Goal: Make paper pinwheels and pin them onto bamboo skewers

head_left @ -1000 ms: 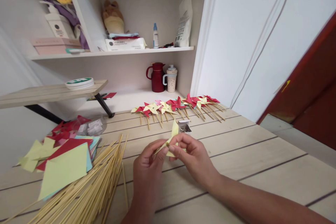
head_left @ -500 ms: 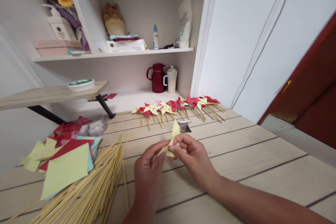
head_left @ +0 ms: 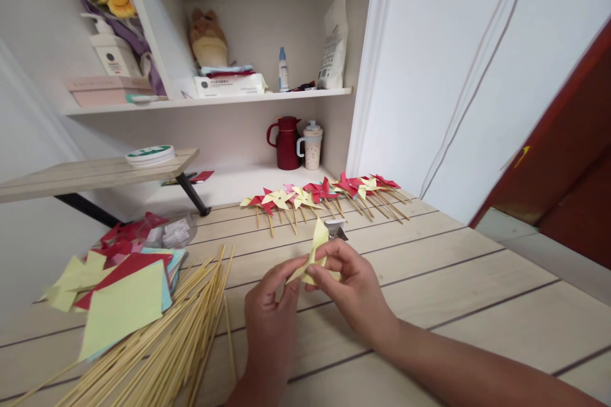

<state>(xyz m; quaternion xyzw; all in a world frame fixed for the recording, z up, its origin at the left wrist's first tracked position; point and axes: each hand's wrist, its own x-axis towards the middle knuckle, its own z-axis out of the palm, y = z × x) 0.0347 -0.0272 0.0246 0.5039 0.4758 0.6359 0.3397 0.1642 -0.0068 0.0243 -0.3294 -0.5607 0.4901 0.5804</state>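
Observation:
Above the tabletop, a pale yellow paper pinwheel [head_left: 319, 236] is held between my two hands, one blade pointing up. My right hand [head_left: 356, 276] pinches its folded middle between thumb and fingers. My left hand [head_left: 272, 302] is closed round the pinwheel's left blade, index finger and thumb at its edge. The hands partly cover the pinwheel's centre. Just behind them lies a small open box [head_left: 337, 229] with tiny contents I cannot make out. Farther back, a row of red and yellow paper pinwheels [head_left: 321, 189] on sticks lies on the table.
Many thin bamboo sticks [head_left: 191, 324] lie in a bundle at the left. Beside them is a stack of coloured paper squares [head_left: 126, 305] with cut pieces [head_left: 71, 280]. A small raised shelf [head_left: 100, 175] stands behind. A red jug [head_left: 287, 143] and a cup [head_left: 312, 145] stand at the back.
My left thumb has shifted slightly down from the paper, and the left blade shows more. My right hand keeps its pinch. The view has moved a little.

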